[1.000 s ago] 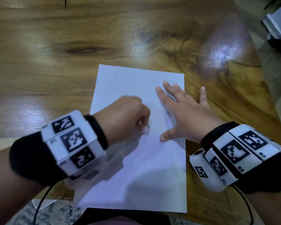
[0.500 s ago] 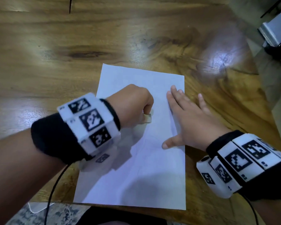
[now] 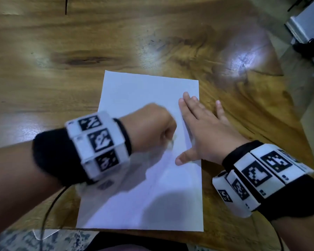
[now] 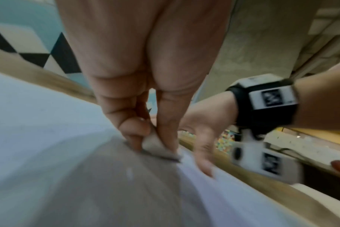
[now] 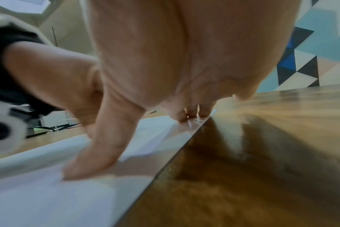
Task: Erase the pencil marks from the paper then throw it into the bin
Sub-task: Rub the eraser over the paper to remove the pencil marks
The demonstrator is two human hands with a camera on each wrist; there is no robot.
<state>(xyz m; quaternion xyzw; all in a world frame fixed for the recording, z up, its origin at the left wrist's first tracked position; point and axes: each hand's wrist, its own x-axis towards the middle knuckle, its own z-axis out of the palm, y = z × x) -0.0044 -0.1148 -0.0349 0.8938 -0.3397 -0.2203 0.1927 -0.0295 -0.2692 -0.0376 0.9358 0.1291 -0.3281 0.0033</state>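
2 hands work the white paper sheet (image 3: 143, 196): left hand (image 3: 149, 127), pinching a small white eraser (image 4: 155, 143), has slid back nearer; right hand (image 3: 205, 131) stays spread flat. Erasing continues.

I sit at a big wooden table (image 3: 134, 42), brown and shiny, with a dark knot (image 3: 83, 59) in the wood and a bright spot of light (image 3: 246, 58). Past the table is a wall with blue, black and white triangles (image 5: 309, 58). A patterned floor (image 3: 16, 240) shows below the table's near edge.
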